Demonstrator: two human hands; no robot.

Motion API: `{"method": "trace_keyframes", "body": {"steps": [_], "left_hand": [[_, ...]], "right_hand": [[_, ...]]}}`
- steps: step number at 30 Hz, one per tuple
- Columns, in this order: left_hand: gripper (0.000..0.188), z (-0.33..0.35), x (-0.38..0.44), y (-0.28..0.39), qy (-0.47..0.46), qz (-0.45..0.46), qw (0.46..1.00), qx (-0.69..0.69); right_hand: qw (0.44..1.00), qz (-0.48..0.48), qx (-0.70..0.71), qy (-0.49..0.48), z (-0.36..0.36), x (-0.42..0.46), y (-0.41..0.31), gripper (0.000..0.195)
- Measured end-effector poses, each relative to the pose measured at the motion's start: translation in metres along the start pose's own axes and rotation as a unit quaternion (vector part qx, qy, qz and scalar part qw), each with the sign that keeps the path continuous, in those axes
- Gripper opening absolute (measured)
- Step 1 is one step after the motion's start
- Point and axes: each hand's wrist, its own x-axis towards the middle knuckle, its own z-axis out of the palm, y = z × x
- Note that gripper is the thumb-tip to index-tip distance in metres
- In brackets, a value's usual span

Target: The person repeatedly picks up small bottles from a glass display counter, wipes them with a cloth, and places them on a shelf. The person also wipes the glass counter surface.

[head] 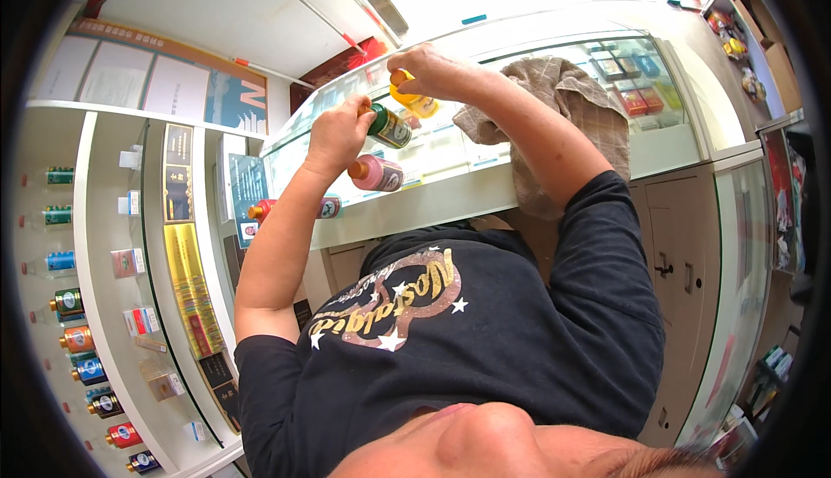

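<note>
My left hand point(339, 133) is at the neck end of a dark green bottle point(391, 127), its fingertips closed around the cap. To its right, my right hand point(436, 72) has thumb and fingers around the orange cap of a yellow bottle point(415, 98). Both bottles are over the glass-topped display counter point(415, 209). Nearer to me, a pink bottle point(376, 174) with an orange cap stands on the glass. Another red-pink bottle point(263, 209) is partly hidden behind my left forearm. A brown checked cloth point(552, 95) lies by my right forearm and hangs over the counter's edge.
Boxed goods point(639, 100) show under the counter glass. At left, shelves point(91, 251) hold small boxes and several capped bottles point(78, 338). Cabinets with handles point(675, 264) stand at right. A blue printed stand point(247, 186) is at the counter's left end.
</note>
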Motion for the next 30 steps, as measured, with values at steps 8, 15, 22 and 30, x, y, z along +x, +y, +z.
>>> {"method": "trace_keyframes", "body": {"steps": [8, 15, 22, 30], "left_hand": [[0.020, -0.010, 0.015, -0.001, -0.050, -0.050, 0.996, -0.045], [0.020, -0.015, 0.017, 0.001, -0.065, -0.074, 0.993, -0.059], [0.020, -0.017, 0.015, 0.000, -0.062, -0.076, 0.993, -0.065], [0.018, -0.031, 0.023, -0.016, -0.043, -0.075, 0.992, -0.097]], "right_hand": [[1.000, -0.014, -0.002, 0.013, 0.004, 0.016, 0.007, 0.017], [0.999, 0.024, -0.024, 0.011, 0.004, 0.040, 0.013, 0.021], [0.998, 0.053, -0.031, 0.003, 0.005, 0.052, 0.020, 0.023], [0.993, 0.092, -0.053, -0.051, 0.007, 0.059, 0.027, 0.031]]}}
